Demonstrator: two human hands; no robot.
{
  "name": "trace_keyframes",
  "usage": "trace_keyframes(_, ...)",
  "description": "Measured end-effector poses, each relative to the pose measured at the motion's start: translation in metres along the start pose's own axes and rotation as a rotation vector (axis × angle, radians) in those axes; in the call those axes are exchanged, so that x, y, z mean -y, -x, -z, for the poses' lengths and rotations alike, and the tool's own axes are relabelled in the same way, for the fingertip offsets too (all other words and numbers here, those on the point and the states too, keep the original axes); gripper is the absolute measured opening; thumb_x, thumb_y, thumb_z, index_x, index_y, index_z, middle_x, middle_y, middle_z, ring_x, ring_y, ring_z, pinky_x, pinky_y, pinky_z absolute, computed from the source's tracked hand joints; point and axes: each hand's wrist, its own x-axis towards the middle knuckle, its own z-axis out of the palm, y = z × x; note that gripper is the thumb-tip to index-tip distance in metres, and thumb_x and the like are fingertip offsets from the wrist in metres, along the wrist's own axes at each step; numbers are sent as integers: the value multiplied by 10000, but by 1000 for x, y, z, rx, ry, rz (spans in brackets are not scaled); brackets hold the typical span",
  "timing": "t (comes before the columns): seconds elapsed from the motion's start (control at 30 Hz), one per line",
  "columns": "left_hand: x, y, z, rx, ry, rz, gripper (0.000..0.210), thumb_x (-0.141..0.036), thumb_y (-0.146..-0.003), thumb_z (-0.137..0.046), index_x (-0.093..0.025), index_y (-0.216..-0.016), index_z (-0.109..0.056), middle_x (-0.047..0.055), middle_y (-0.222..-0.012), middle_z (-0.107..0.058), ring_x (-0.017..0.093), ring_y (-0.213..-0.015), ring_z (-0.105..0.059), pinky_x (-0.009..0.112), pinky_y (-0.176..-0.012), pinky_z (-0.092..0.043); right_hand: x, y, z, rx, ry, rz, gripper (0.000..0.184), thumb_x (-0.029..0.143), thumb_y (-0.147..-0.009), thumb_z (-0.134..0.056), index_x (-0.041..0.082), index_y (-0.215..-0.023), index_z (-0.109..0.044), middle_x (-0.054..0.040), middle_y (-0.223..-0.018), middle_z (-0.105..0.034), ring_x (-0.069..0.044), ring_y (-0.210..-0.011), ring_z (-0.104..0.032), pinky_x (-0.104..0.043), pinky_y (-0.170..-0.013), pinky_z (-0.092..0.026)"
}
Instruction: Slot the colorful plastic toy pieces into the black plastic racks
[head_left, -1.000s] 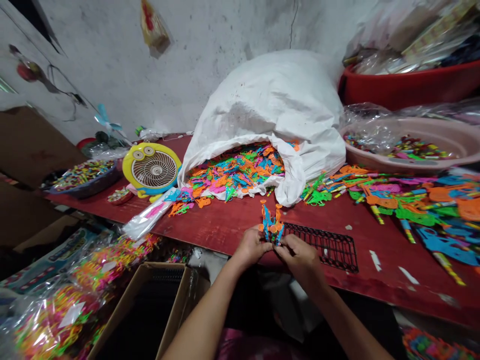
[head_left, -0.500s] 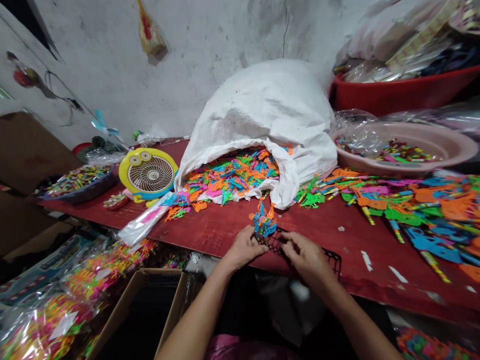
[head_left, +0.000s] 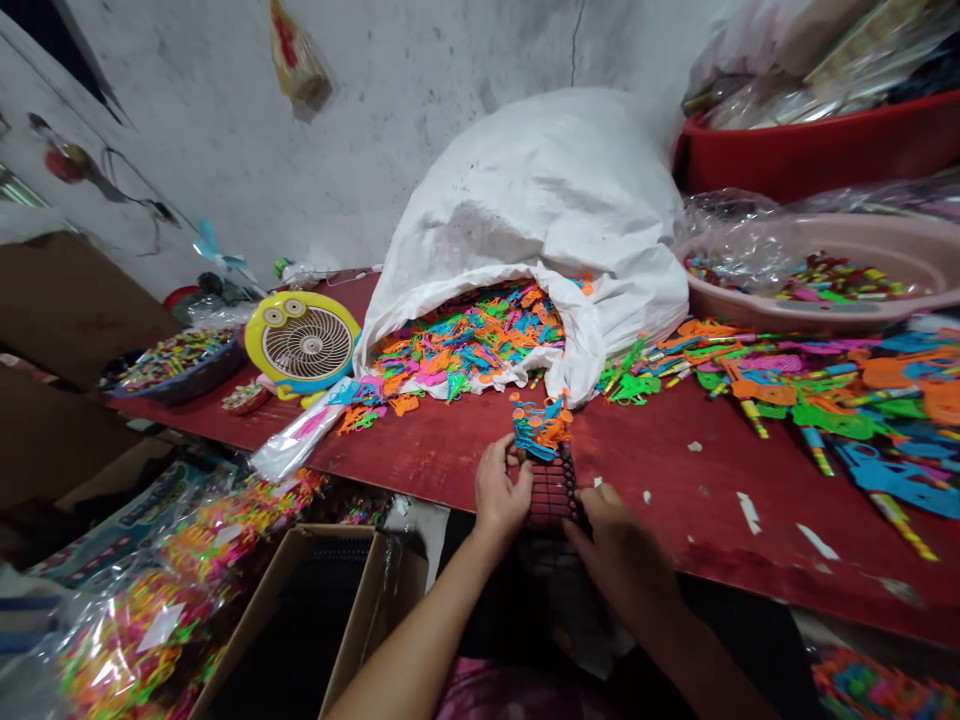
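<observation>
A black plastic grid rack (head_left: pixel 551 492) is held between my hands at the table's front edge. Small blue and orange plastic pieces (head_left: pixel 541 428) stand clustered at its far end. My left hand (head_left: pixel 504 490) is closed on the rack's left side, close under the cluster. My right hand (head_left: pixel 619 540) grips the rack's near right edge, thumb and fingers bent around it. Just beyond them, a big white sack (head_left: pixel 532 190) lies with its mouth towards me, spilling many similar coloured pieces (head_left: pixel 472 345).
A yellow fan (head_left: pixel 309 345) and a bowl of small parts (head_left: pixel 176 365) stand left. At right are a pink basin (head_left: pixel 840 310), a red tub (head_left: pixel 810 155) and a heap of coloured plastic pieces (head_left: pixel 810 385). An opened carton (head_left: pixel 360 590) sits below the table's left side.
The rack has swung from pointing rightward to pointing away from me, its grid now facing up. My right hand has moved nearer to me. The whole view has shifted slightly.
</observation>
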Motion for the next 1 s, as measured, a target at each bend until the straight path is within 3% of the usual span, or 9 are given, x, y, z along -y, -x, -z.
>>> trace_keyframes(0.17,-13,-7,4,50,-98,-49,690,-382,-691,-802,-189,-1283,-505,83,-1110,-637,221,-965,-606,371,-901,-490,-4,-3,1,-9,-177,3,120,231,-885,-475,224,-778,-527,-28,-770,-578,-176,-673,-565,-296,-602,-359)
trace_keyframes(0.27,-24,-13,5,50,-73,-33,700,-452,-677,-820,-199,-1258,-522,92,-1160,-641,241,-1021,-617,379,-918,-486,-20,-21,3,-93,-332,-67,112,281,-863,-500,221,-929,-567,-49,-877,-614,-188,-773,-598,-307,-694,-442)
trace_keyframes(0.33,-29,-17,5,65,-29,-25,668,-464,-701,-805,-203,-1249,-526,86,-1158,-653,237,-1023,-626,372,-916,-488,-29,-35,1,-145,-413,-111,303,300,-822,-533,197,-1106,-556,-91,-1021,-623,-209,-874,-615,-336,-767,-481)
trace_keyframes(0.43,-32,-19,5,112,36,-49,565,-466,-783,-737,-200,-1237,-532,68,-1109,-673,211,-973,-637,338,-880,-495,-37,-53,-9,-131,-492,-58,493,292,-793,-535,163,-1269,-513,-133,-1140,-617,-231,-940,-618,-375,-823,-499)
trace_keyframes(0.57,-33,-19,7,123,41,-70,405,-441,-884,-619,-198,-1202,-550,34,-1023,-683,174,-901,-626,287,-822,-486,-36,-61,-23,-152,-426,-18,416,273,-803,-511,178,-1201,-582,-112,-1090,-668,-260,-991,-605,-420,-881,-476)
trace_keyframes(0.7,-34,-21,8,114,-25,-71,304,-462,-920,-556,-198,-1066,-595,-10,-852,-649,143,-773,-591,248,-735,-460,-33,-60,-28,-190,-349,-38,340,259,-817,-499,179,-1127,-614,-104,-1011,-682,-258,-932,-600,-393,-828,-468)
trace_keyframes(0.87,-35,-22,7,102,-46,-114,213,-380,-929,-543,-201,-1022,-612,25,-937,-667,165,-876,-606,247,-772,-454,-30,-60,-27,-197,-286,-46,254,264,-825,-517,195,-1051,-608,-89,-939,-670,-254,-878,-587,-358,-778,-444)
trace_keyframes(1.0,-35,-23,8,133,-64,-91,211,-379,-931,-535,-209,-1024,-620,16,-918,-685,156,-824,-615,236,-722,-447,-27,-59,-27,-185,-247,-73,242,273,-854,-519,184,-1064,-599,-87,-939,-659,-256,-885,-571,-351,-778,-430)
